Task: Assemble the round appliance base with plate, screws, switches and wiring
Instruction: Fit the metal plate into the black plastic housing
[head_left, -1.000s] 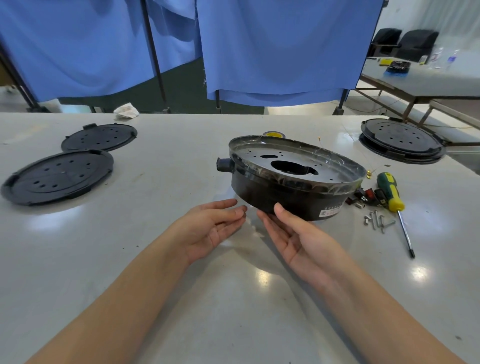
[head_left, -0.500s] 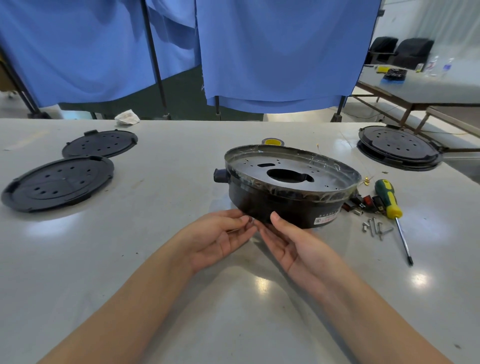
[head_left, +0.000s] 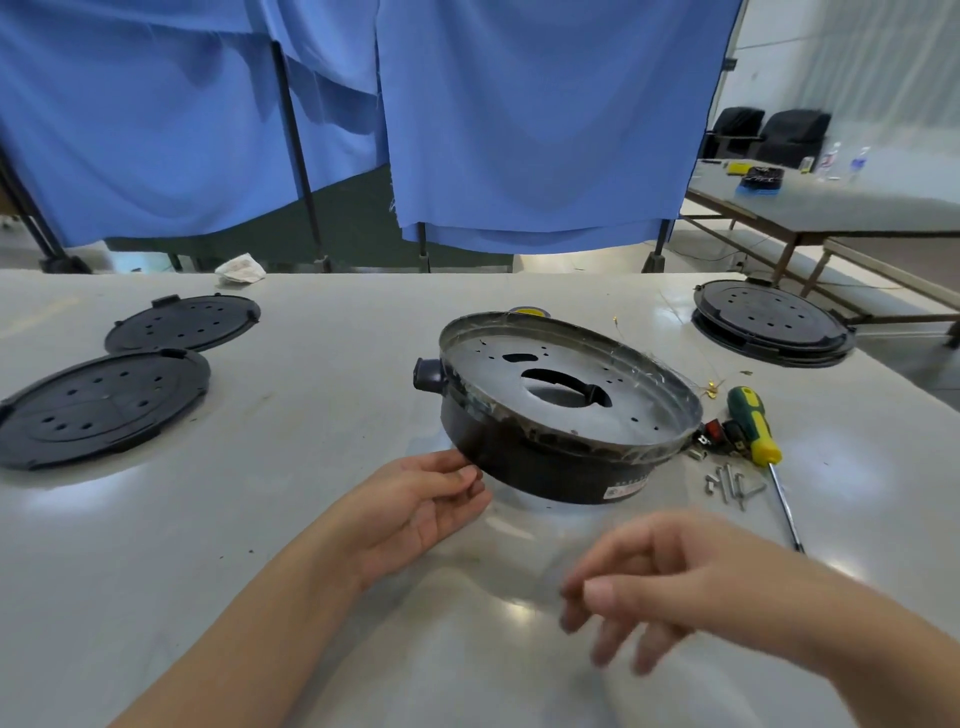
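Note:
The round black appliance base (head_left: 550, 467) stands in the middle of the table, tipped up on its near left side, with a grey metal plate (head_left: 566, 384) set in its top and a knob on its left. My left hand (head_left: 415, 512) touches the base's near left lower edge with fingers extended. My right hand (head_left: 644, 582) hovers blurred above the table in front of the base, fingers loose, holding nothing. Loose screws (head_left: 732, 483), red and black switches (head_left: 719, 431) and a green-yellow screwdriver (head_left: 753, 426) lie right of the base.
Two black round perforated plates (head_left: 98, 405) (head_left: 182, 322) lie at the left, a stack of similar ones (head_left: 769, 319) at the back right. Thin gold wires (head_left: 711, 387) lie behind the screwdriver. Blue curtains hang beyond the table's far edge; another table stands at the right.
My right hand has pulled back from the base toward me and turned palm down. The base has tipped up on its near left side under my left hand.

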